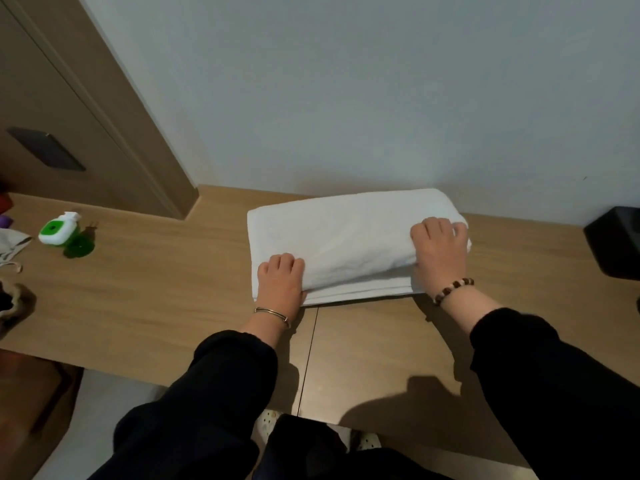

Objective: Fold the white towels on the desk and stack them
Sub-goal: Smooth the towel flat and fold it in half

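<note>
A white towel [346, 237], folded into a thick oblong with several layers showing along its near edge, lies on the wooden desk [156, 289] against the wall. My left hand [280, 280] sits at its near left corner, fingers curled over the top fold. My right hand [440, 252] is on the towel's right end, fingers curled into the cloth. Both hands grip the upper layer. Both wrists carry bracelets, and the sleeves are black.
A green and white bottle [59, 230] lies on the desk at far left, beside a cloth bag [12, 244]. A black box [616, 244] stands at the right edge. A brown door panel [86, 133] rises at the back left.
</note>
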A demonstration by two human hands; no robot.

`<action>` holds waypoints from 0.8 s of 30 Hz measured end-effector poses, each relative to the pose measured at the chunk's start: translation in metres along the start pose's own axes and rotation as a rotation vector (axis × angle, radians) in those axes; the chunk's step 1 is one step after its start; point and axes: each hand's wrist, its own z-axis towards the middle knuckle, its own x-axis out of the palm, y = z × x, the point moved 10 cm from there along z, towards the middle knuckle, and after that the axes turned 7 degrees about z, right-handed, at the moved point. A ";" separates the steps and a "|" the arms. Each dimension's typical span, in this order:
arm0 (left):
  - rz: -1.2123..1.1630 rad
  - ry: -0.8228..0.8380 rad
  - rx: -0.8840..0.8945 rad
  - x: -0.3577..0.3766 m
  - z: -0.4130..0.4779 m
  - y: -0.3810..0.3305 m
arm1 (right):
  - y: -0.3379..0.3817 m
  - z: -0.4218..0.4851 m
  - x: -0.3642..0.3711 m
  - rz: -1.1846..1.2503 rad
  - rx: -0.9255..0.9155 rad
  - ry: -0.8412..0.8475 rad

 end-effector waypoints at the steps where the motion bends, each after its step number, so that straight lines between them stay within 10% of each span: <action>1: 0.004 0.006 0.001 0.003 -0.002 0.000 | 0.001 -0.013 -0.001 0.038 -0.008 -0.059; 9: -0.074 0.021 0.083 -0.011 0.005 0.002 | -0.009 -0.045 0.069 -0.093 0.068 0.304; 19: 0.023 0.080 0.165 0.003 -0.033 -0.014 | -0.010 -0.041 0.064 -0.048 0.071 0.314; 24: 0.162 0.213 0.151 0.023 -0.026 -0.012 | -0.015 -0.042 0.017 0.131 -0.064 0.011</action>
